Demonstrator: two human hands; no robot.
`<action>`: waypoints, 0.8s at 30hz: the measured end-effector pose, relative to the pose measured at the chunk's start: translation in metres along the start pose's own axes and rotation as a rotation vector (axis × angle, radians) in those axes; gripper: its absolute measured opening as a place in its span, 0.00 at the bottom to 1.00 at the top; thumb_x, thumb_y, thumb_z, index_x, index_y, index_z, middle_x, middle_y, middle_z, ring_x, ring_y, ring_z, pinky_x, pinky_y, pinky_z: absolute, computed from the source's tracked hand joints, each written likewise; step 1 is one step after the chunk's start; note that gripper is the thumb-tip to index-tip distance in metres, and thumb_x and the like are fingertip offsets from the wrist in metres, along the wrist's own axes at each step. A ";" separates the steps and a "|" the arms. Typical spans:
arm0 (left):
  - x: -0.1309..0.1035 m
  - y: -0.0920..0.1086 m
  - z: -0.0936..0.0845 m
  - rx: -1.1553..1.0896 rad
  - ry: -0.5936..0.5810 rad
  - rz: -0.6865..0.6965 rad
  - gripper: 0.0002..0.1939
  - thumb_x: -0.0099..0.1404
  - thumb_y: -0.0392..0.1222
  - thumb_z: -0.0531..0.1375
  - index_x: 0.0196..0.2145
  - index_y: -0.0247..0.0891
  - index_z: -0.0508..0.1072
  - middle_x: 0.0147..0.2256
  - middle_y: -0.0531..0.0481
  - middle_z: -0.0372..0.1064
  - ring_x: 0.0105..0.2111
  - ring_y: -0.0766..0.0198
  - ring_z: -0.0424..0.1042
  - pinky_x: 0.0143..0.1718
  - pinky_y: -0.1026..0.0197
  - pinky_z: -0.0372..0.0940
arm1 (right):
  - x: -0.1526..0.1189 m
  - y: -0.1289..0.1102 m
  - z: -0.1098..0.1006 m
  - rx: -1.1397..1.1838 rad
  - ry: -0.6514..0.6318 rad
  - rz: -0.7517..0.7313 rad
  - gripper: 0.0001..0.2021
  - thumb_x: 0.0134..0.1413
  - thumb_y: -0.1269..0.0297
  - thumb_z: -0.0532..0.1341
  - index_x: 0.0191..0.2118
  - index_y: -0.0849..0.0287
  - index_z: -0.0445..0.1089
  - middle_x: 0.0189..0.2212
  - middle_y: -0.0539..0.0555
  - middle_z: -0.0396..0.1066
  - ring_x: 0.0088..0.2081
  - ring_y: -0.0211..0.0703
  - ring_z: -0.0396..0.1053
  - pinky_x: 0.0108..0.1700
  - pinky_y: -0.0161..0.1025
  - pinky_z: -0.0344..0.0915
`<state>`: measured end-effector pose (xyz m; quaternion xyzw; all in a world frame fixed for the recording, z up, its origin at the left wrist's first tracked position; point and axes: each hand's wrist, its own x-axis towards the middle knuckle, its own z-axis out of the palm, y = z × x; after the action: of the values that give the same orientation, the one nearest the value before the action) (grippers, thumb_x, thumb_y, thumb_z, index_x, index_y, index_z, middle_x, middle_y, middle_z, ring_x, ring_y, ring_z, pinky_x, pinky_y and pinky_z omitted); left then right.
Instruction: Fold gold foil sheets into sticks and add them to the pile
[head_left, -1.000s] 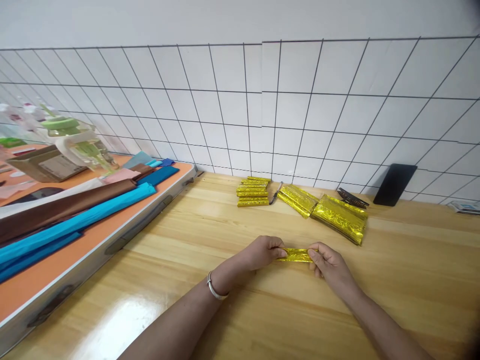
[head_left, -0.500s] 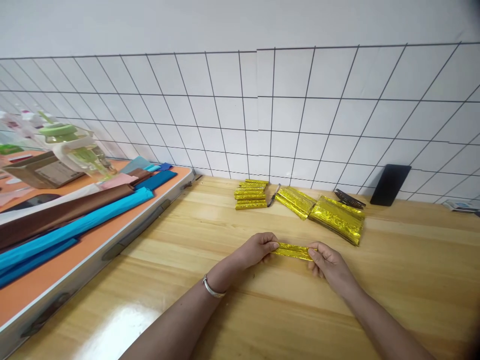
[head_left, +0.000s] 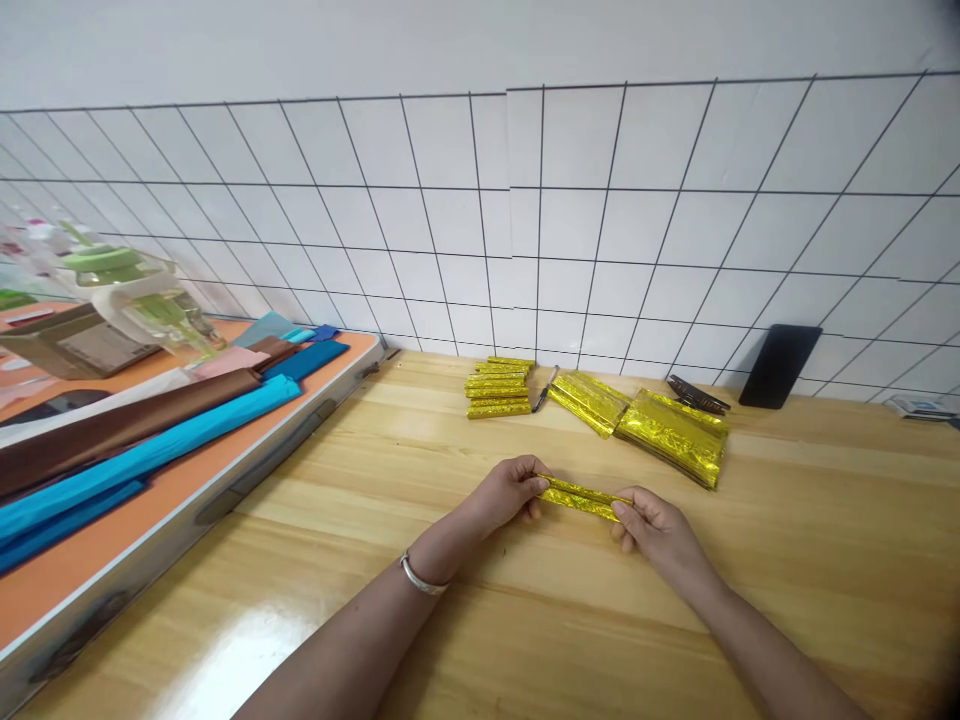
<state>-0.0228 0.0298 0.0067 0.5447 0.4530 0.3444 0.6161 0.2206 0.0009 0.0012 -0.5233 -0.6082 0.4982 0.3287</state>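
Note:
A narrow folded strip of shiny gold foil (head_left: 578, 497) is stretched between my two hands above the wooden table. My left hand (head_left: 516, 490) pinches its left end, with the thumb on top. The right end is pinched by my right hand (head_left: 649, 522) in the same way. Behind the hands lie a stack of wider gold foil sheets (head_left: 673, 435) and a smaller gold foil sheet pile (head_left: 589, 402) beside it. Several folded gold foil strips (head_left: 498, 390) lie in a row farther left, with a pen (head_left: 545, 390) next to them.
A dark hair claw (head_left: 697, 394) lies behind the foil stack, and a black phone (head_left: 781, 366) leans on the tiled wall. On the left, an orange-topped surface (head_left: 225, 470) carries blue, brown and white folded sheets, a cardboard box (head_left: 82, 340) and a green-lidded bottle (head_left: 142, 290).
My left hand has shifted slightly left and up, and more of the foil strip shows between the hands. It now slopes a little more down to the right. The view has shifted slightly.

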 end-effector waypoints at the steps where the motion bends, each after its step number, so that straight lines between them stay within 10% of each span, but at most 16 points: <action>1: 0.000 0.001 0.000 -0.001 0.001 0.000 0.14 0.57 0.49 0.59 0.33 0.35 0.66 0.17 0.58 0.62 0.15 0.73 0.61 0.19 0.71 0.57 | 0.000 0.000 0.000 -0.003 0.002 0.001 0.16 0.54 0.50 0.55 0.36 0.59 0.65 0.22 0.48 0.68 0.21 0.35 0.62 0.25 0.34 0.58; 24: -0.006 0.007 -0.010 0.371 -0.010 -0.029 0.13 0.58 0.50 0.55 0.28 0.37 0.65 0.19 0.56 0.62 0.18 0.70 0.61 0.18 0.69 0.55 | -0.001 0.000 -0.001 -0.166 0.049 -0.020 0.14 0.54 0.51 0.55 0.28 0.58 0.62 0.18 0.44 0.58 0.19 0.34 0.54 0.21 0.32 0.49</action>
<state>-0.0335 0.0288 0.0152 0.6441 0.5134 0.2434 0.5121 0.2212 0.0001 0.0018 -0.5544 -0.6445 0.4300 0.3040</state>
